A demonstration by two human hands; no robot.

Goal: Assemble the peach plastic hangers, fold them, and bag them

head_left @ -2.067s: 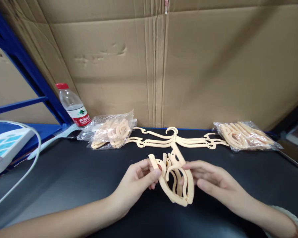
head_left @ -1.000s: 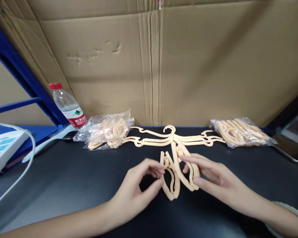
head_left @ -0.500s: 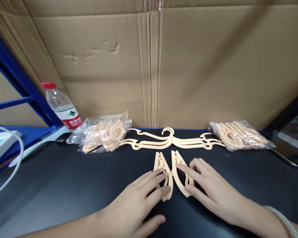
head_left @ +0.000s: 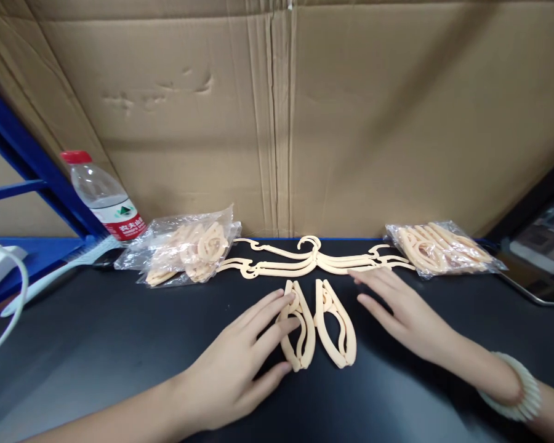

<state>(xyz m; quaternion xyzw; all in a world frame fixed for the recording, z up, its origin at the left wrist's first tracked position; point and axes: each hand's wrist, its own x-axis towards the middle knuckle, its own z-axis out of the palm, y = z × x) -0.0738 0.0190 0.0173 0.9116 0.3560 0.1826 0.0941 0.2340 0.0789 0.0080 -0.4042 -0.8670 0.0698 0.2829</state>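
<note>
- Left hand [head_left: 244, 354] first, since I'm only watching this through the head cam; its fingers are spread and slightly bent, resting on the left side of a folded cream plastic clothes hanger [head_left: 310, 332]; looks like a light touch to me, no real grip
- That folded hanger lies flat on the black desk [head_left: 161, 335], around mid-width and well in from the back edge; rounded joint end toward the back, arms spread around an oval gap, closing up toward the front edge
- Just to its right I've got a second folded cream plastic hanger [head_left: 351, 335], lying the same way; no hand on this one
- Right hand [head_left: 404, 314] is open and holding nothing, fingers stretched out toward the desk's middle; the fingertips overlap the unfolded cream plastic hangers [head_left: 286, 266] in my view, can't tell if they touch; there's a pale beaded bracelet [head_left: 512, 387] on that wrist
- Those unfolded hangers sit together along the back edge, arms out sideways, hooks by the middle
- Clear plastic bag of folded cream hangers [head_left: 191, 252] near the back left corner; a similar clear bag of cream hanger parts [head_left: 443, 249] toward the back right corner
- Clear plastic bottle with red cap [head_left: 106, 200] behind the left bag; brown cardboard [head_left: 203, 123] behind everything
</note>
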